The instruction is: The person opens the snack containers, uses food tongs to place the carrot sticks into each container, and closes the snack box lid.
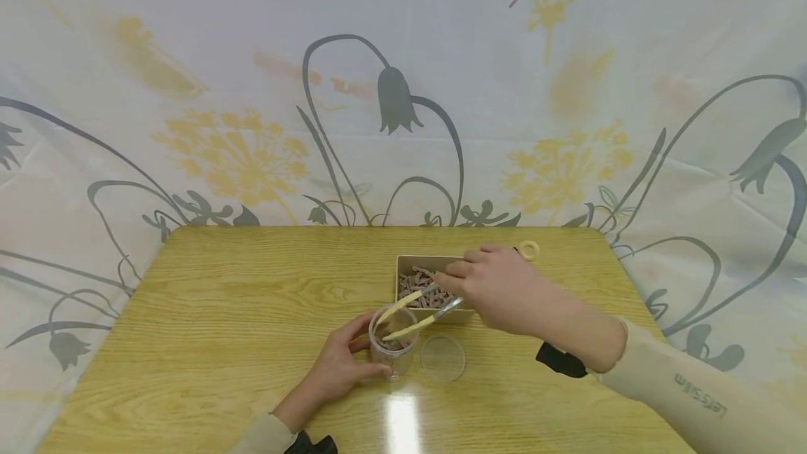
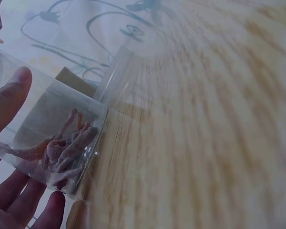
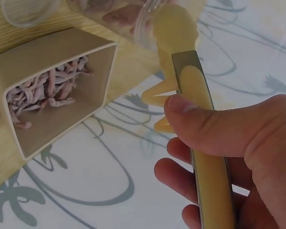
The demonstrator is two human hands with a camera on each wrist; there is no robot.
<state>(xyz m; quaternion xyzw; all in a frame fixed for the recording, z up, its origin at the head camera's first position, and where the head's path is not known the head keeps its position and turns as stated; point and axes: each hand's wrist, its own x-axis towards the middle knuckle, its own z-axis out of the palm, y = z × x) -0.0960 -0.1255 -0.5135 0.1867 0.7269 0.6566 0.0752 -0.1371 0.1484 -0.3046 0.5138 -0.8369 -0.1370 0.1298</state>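
My left hand (image 1: pixel 340 363) grips a clear plastic jar (image 1: pixel 397 364) from its left side, thumb in front and fingers around the back. Several greyish-brown strips (image 2: pixel 69 148) lie at the jar's bottom. In my right hand (image 1: pixel 494 289) is a pair of yellow tongs (image 1: pixel 412 328) with metal arms, the thumb pressed along one arm in the right wrist view. The tongs' tips stand apart at the jar's mouth; whether anything is between them I cannot tell. Behind the jar, a beige box (image 1: pixel 463 316) contains many similar strips (image 3: pixel 47 88), partly hidden by the right hand.
A clear round lid (image 1: pixel 443 357) lies flat on the wooden table (image 1: pixel 252 314), just right of the jar. The tongs' yellow end ring (image 1: pixel 529 251) sticks out beyond the right hand. A flower-patterned cloth (image 1: pixel 252 90) hangs behind the table.
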